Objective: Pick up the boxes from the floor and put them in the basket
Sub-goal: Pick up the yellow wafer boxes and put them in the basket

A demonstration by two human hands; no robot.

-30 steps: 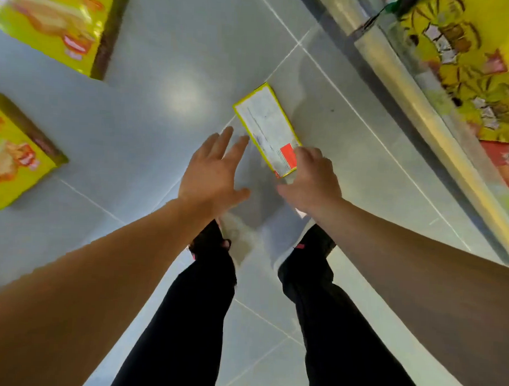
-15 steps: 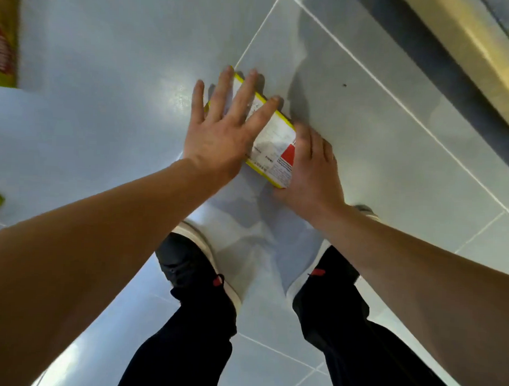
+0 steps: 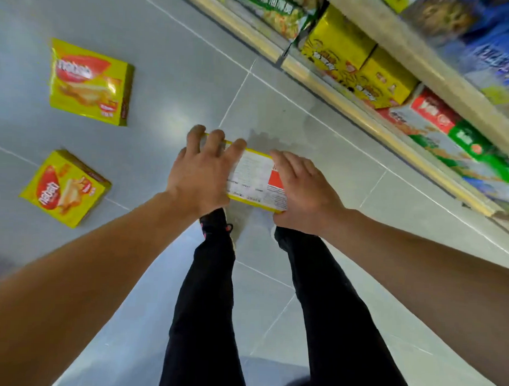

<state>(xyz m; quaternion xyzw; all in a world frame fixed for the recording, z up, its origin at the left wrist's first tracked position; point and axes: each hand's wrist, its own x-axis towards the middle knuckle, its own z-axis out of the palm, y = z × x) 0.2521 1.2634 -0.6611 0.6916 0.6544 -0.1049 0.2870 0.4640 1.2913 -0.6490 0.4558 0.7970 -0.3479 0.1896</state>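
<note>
Black trousers (image 3: 206, 301) fill the near middle of the view, two legs standing on the grey tiled floor (image 3: 170, 83), with dark shoes just showing under the hands. Above the shoes, both hands hold one yellow-edged box (image 3: 255, 180) clear of the floor, its white printed back with a red patch facing up. Its long axis runs left to right, tilted a little so the right end sits nearer. The left hand (image 3: 200, 176) clamps the left end, fingers curled over the far edge; the right hand (image 3: 302, 191) grips the right end, fingers laid across the top face and over the far edge (the thumb is hidden).

To the left, well apart from the hands, a second yellow box (image 3: 66, 187) lies flat on the floor, face up and turned at an angle. Farther off on the left lies a third yellow box (image 3: 90, 81), also face up.

Along the right and far side runs a store shelf (image 3: 351, 101) with a pale front rail, stocked with yellow cartons (image 3: 364, 64) and red and green packs (image 3: 451, 133); the upper goods are blurred.
</note>
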